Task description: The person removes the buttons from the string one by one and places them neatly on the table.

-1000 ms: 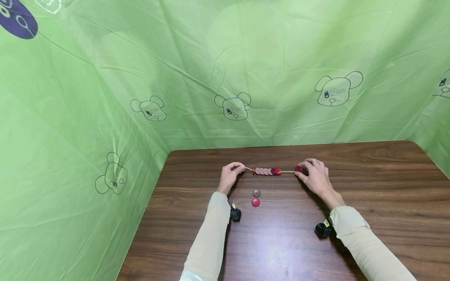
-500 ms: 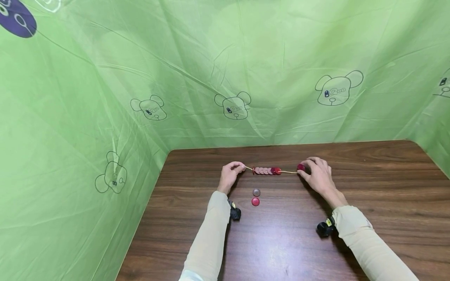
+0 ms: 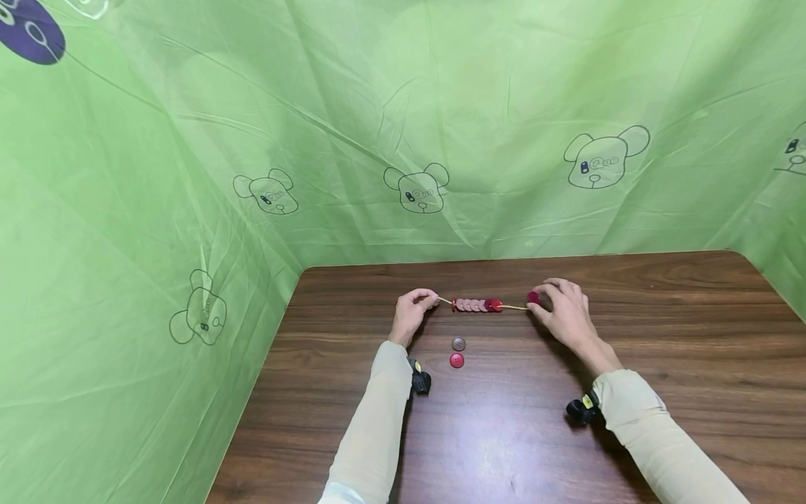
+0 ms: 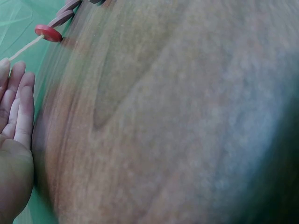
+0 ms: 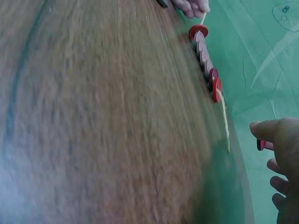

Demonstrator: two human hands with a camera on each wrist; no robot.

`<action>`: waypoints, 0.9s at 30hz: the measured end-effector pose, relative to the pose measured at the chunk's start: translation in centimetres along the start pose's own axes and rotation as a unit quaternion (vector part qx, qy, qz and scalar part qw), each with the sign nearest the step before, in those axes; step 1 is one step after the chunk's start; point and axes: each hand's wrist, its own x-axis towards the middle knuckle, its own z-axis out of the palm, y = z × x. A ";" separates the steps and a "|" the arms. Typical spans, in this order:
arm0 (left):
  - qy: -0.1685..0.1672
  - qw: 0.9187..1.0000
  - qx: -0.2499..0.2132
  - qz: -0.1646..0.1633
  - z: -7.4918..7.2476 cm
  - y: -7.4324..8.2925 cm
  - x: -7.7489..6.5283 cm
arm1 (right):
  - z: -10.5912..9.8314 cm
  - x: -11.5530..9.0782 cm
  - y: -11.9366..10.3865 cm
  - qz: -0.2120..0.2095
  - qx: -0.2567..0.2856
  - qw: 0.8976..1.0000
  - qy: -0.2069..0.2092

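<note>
My left hand point(image 3: 412, 315) pinches one end of a pale string point(image 3: 513, 307) between thumb and fingertips. Threaded along the string is a row of buttons point(image 3: 472, 306): a red one nearest the left hand, several dusty pink ones, then a dark red and a bright red one. My right hand point(image 3: 567, 315) pinches a loose dark red button point(image 3: 533, 298) between thumb and finger. In the right wrist view the string's free end point(image 5: 228, 140) stands apart from that button point(image 5: 260, 144).
On the brown wooden table point(image 3: 504, 392), nearer the body, lie a greyish button point(image 3: 458, 344) and a red button point(image 3: 457, 360). A green cloth screen point(image 3: 504, 175) rises behind the table and on its left.
My right hand shifts slightly right with its dark red button, then a little back left. The string's free end sits slightly lower than at first. My left hand keeps its place.
</note>
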 end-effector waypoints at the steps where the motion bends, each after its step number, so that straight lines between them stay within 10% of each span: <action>1: 0.004 1.000 0.003 0.000 0.0 0.0 0.0 | 0.0 0.0 -0.1 -0.003 -0.001 1.000 0.002; 16: 0.014 1.000 0.011 0.008 0.2 -0.2 0.0 | 0.8 0.1 -2.5 -0.048 -0.006 0.999 0.002; 27: -0.005 1.000 0.016 0.004 -0.1 3.1 -1.8 | 1.9 -0.4 -3.9 -0.078 -0.006 0.997 -0.012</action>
